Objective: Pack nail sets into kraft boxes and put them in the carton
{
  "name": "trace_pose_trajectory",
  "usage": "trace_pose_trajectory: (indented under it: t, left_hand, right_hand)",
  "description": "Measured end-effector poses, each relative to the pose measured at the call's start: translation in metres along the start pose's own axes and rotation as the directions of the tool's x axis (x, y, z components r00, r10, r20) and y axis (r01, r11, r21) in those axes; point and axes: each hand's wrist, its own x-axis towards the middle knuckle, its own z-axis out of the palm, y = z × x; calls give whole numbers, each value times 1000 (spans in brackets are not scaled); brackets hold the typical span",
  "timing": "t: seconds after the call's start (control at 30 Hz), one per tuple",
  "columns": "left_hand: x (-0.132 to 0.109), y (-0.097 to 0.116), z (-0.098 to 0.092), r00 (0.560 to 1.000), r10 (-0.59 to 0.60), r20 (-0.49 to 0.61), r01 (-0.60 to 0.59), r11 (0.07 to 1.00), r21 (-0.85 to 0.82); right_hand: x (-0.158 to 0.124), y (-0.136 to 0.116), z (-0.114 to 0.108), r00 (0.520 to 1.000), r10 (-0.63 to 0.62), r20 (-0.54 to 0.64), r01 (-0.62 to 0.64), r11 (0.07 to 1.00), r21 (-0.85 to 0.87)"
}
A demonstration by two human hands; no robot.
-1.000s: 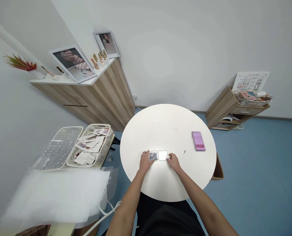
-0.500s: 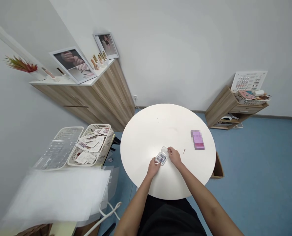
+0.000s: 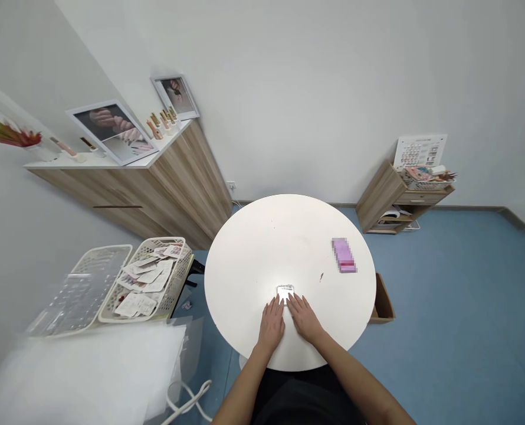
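Observation:
A small clear plastic case lies flat on the round white table, its lid down and shining with reflected light. At its near left corner, my left hand rests with the fingers stretched out and the fingertips at the case's edge. On the near right corner lie the fingertips of my right hand, flat and slightly spread. Glare hides most of what is inside the case.
A blurred pink-purple rectangle lies to the right on the table, and a small dark scrap nearer. Left stand a basket of paper packets and a wooden cabinet. A low shelf unit is at the back right.
The case's lid has gone from raised to down. Both hands have let go of the sides and now lie flat at its near edge. The view has shifted slightly.

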Motion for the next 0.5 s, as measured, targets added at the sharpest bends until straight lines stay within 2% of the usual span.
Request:
trace_pose_trajectory:
  t: [0.23,0.37,0.5]
  left_hand:
    - [-7,3,9,999,-29,36,27,998,64]
    - [-7,5,5,996,-50,72,43,995,90]
    - [-7,5,0,993,-47,107,43,998,45]
  right_hand:
    - [-10,-1,0,999,-17,-27,15,997,-75]
    - [-11,0,0,1000,-1,-27,0,999,-48]
    - [1,4,-6,1000,21,-8,-21,1000,18]
